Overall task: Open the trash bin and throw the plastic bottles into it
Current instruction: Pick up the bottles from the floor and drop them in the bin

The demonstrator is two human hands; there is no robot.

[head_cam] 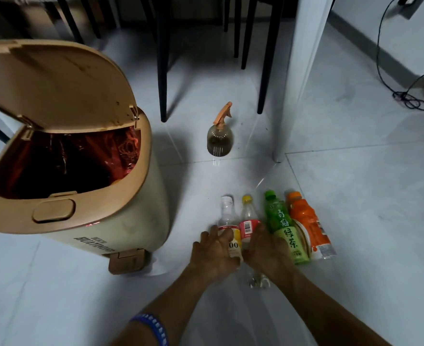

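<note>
A beige trash bin (pixel 131 221) stands on the floor at the left with its lid (pixel 53 81) raised, showing a red bag inside. Several plastic bottles lie side by side on the tiles: a clear one with a white cap (pixel 227 211), a clear one with a yellow cap (pixel 248 216), a green tea bottle (pixel 279 221) and an orange bottle (pixel 305 221). My left hand (pixel 216 248) closes over the white-capped bottle. My right hand (pixel 266 248) closes over the yellow-capped bottle. Both bottles still rest on the floor.
A spray bottle with an orange trigger (pixel 220 136) stands on the floor beyond the bottles. Black chair legs (pixel 162 71) and a white table leg (pixel 293 83) rise behind it. A black cable (pixel 405 96) coils at the right by the wall.
</note>
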